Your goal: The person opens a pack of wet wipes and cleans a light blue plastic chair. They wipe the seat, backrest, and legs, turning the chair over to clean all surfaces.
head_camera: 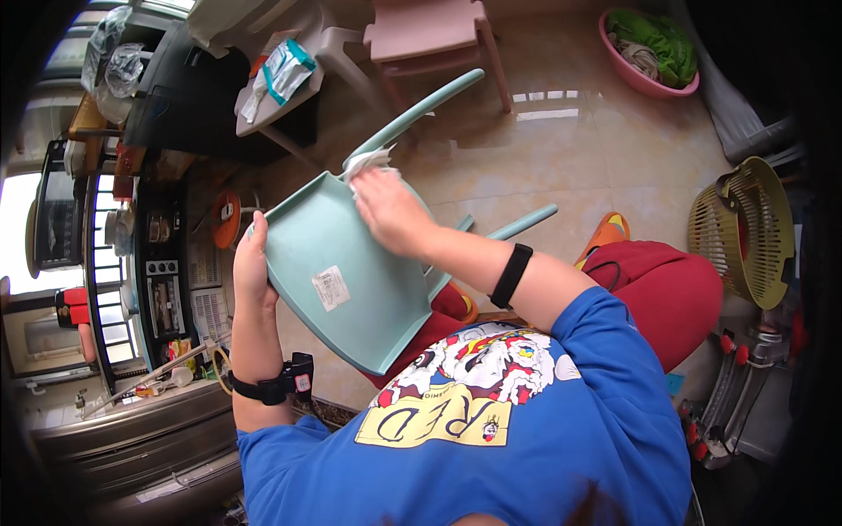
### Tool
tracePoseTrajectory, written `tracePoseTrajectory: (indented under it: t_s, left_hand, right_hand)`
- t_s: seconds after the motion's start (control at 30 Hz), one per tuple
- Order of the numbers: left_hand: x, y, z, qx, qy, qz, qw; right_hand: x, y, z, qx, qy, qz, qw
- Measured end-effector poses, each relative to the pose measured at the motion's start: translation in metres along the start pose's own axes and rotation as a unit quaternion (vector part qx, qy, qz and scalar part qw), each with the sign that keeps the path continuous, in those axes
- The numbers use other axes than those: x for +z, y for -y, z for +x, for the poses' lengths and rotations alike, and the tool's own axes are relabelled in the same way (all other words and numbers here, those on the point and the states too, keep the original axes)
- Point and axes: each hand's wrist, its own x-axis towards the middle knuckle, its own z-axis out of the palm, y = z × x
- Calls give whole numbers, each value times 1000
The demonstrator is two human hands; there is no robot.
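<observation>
A pale teal plastic chair [368,276] lies tipped over against my lap, its legs pointing away to the upper right. A worn paper label [330,288] is stuck on its broad panel. My left hand [253,263] grips the panel's left edge, thumb on top and the other fingers hidden behind. Pressed under the fingers of my right hand [391,210] is a crumpled white wipe [368,162], touching the chair where a leg [421,112] meets the panel. The right hand looks slightly blurred.
Beyond the chair stand a pink plastic chair [427,33] and a light seat holding a teal-and-white wipes pack [286,69]. A pink basin [608,46] of cloth sits at the upper right, an olive plastic basket [750,237] at the right. Kitchen drawers [145,447] line the left.
</observation>
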Motion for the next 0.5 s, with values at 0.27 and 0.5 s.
tracePoseTrajectory:
  t_s: [0.27, 0.5]
  left_hand:
    - [-44, 37, -15, 37, -22, -24, 999]
    - [-52, 44, -17, 55, -20, -15, 998]
  right_hand:
    - [-6, -44, -43, 174, 118, 166, 963]
    - [16, -3, -10, 81, 71, 110, 988]
